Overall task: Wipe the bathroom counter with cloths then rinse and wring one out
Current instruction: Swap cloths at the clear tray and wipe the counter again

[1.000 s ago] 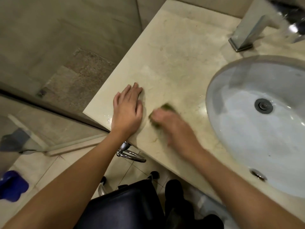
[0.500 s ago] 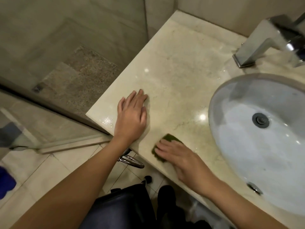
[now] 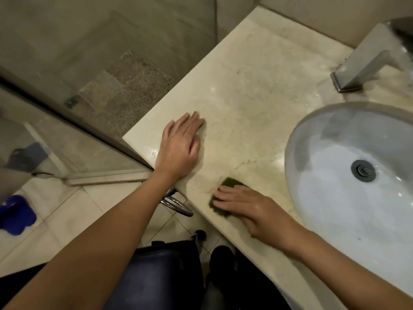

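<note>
A beige marble counter (image 3: 257, 90) runs from the back wall to the front edge. My right hand (image 3: 248, 206) lies flat on a small dark green cloth (image 3: 228, 183) near the counter's front edge, left of the basin, pressing it down with straight fingers. Most of the cloth is hidden under the fingers. My left hand (image 3: 181, 146) rests flat on the counter's near left corner, fingers straight and together, holding nothing. Small water drops glisten beside it.
A white oval basin (image 3: 308, 198) with a metal drain (image 3: 363, 170) fills the right side. A square chrome tap (image 3: 366, 61) stands behind it. A glass shower screen (image 3: 67, 104) borders the counter on the left. A chrome ring (image 3: 177, 203) hangs under the edge. A blue object (image 3: 15, 214) lies on the floor.
My right hand has slid the green cloth toward the counter's front edge and slowed there. My left hand has stayed planted on the corner. The view has shifted slightly.
</note>
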Demonstrator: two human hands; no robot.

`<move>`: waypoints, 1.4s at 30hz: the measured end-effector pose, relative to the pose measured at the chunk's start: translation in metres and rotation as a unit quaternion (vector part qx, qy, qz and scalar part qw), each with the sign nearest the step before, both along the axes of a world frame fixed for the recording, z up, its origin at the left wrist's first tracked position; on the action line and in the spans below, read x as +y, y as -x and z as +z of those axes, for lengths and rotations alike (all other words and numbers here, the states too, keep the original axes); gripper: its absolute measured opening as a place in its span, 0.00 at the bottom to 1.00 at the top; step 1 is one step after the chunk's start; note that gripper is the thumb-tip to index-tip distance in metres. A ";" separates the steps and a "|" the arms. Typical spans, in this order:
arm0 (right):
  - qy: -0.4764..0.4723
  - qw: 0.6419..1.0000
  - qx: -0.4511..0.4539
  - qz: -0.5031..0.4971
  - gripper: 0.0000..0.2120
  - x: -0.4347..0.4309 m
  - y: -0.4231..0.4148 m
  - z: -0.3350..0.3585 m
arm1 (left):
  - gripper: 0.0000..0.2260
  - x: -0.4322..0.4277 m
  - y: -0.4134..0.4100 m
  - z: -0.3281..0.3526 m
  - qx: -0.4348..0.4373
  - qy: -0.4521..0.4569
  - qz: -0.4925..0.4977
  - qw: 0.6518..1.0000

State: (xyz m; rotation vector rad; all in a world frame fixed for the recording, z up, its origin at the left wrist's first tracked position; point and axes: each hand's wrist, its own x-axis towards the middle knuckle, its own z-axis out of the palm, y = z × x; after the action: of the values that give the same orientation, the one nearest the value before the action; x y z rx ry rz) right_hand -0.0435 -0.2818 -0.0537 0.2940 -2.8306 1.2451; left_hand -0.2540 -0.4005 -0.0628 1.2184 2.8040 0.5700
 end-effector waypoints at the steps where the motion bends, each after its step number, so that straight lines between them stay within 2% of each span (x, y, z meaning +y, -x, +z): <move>1: 0.013 1.000 -0.006 0.014 0.16 0.016 -0.003 0.000 | 0.21 0.000 -0.001 0.001 0.002 0.004 0.000 1.000; 3: 0.024 1.000 -0.009 0.010 0.15 0.048 0.011 0.004 | 0.21 0.000 -0.001 0.003 0.007 0.013 0.001 1.000; 7: 0.000 0.990 0.020 -0.137 0.16 0.070 0.079 0.003 | 0.21 0.001 -0.001 0.003 -0.008 0.008 0.006 1.000; 8: 0.001 0.989 0.017 -0.146 0.16 0.061 0.087 0.003 | 0.20 0.001 -0.001 0.004 -0.013 -0.002 0.010 1.000; 10: -0.005 0.995 0.004 -0.095 0.16 0.041 0.078 0.005 | 0.19 -0.001 -0.003 0.005 -0.014 -0.019 0.024 0.999; 14: 0.015 0.999 -0.012 0.037 0.15 0.041 0.032 0.003 | 0.16 -0.009 -0.003 0.010 0.053 -0.050 0.099 0.992; 18: 0.031 0.997 -0.014 0.066 0.15 0.058 0.029 0.002 | 0.17 -0.041 0.002 0.013 0.030 -0.055 0.197 0.978; 23: 0.024 0.994 0.010 0.111 0.15 0.026 0.069 -0.001 | 0.22 -0.078 0.013 -0.002 -0.006 0.000 0.262 0.965; 25: 0.021 0.996 0.027 0.083 0.14 0.014 0.106 -0.003 | 0.23 -0.081 0.017 -0.008 -0.022 -0.005 0.256 0.966; 27: 0.019 0.999 0.036 0.003 0.14 0.013 0.142 -0.004 | 0.25 -0.085 0.019 -0.010 -0.018 -0.015 0.238 0.971; 29: 0.032 0.996 0.031 -0.076 0.15 0.016 0.157 -0.002 | 0.26 -0.089 0.021 -0.011 -0.016 -0.021 0.225 0.974; 30: 0.030 0.996 0.026 -0.077 0.15 0.014 0.152 0.000 | 0.26 -0.090 0.021 -0.012 -0.015 -0.023 0.224 0.974; 34: 0.033 0.992 -0.001 0.122 0.14 0.008 0.094 0.006 | 0.25 -0.089 0.021 -0.017 -0.020 -0.041 0.232 0.972; 35: 0.034 0.989 -0.003 0.144 0.15 0.015 0.094 0.007 | 0.25 -0.090 0.021 -0.019 -0.023 -0.040 0.227 0.973; 36: 0.030 0.991 0.003 0.131 0.14 0.021 0.105 0.006 | 0.25 -0.091 0.022 -0.020 -0.025 -0.038 0.223 0.974; 39: 0.041 0.998 0.018 -0.045 0.13 0.012 0.166 0.004 | 0.24 -0.093 0.027 -0.022 -0.036 -0.039 0.217 0.975; 40: 0.048 0.996 0.016 -0.075 0.14 -0.003 0.181 0.003 | 0.24 -0.093 0.026 -0.022 -0.038 -0.042 0.218 0.974; 42: 0.063 0.998 -0.004 -0.029 0.15 -0.033 0.181 0.000 | 0.24 -0.093 0.025 -0.023 -0.035 -0.048 0.216 0.975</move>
State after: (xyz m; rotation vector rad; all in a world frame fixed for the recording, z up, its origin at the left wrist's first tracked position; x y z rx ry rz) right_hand -0.2243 -0.3152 -0.0539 0.2022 -2.7305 1.4067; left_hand -0.2792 -0.4937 -0.0860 0.5750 3.0177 0.7565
